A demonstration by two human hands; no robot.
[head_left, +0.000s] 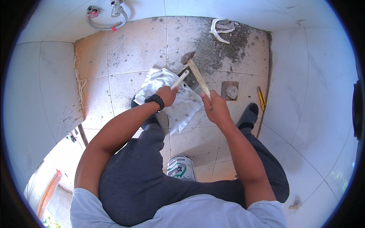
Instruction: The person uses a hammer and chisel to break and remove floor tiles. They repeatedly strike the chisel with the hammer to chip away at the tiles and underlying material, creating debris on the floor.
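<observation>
My right hand (216,109) is closed round the lower end of a wooden-handled hammer (198,75). The hammer's rusty metal head points away from me, above the tiled floor. In my left hand (167,96) is a white-handled tool (181,78); a small hole shows at the handle's far end, and its other end is hidden by my hand. Beneath that hand a crumpled white plastic sheet (184,111), dotted with grey bits, lies on the floor by my left foot. A dark patch (187,73) on the floor shows between the two tools.
Grey rubble (235,49) and a curved white strip (216,32) lie at the far right. A square floor recess (230,91) holds crumpled clear plastic. Near the right wall lies a yellow utility knife (261,98). A paint can (181,167) stands between my legs; white cord (80,81) runs along the left.
</observation>
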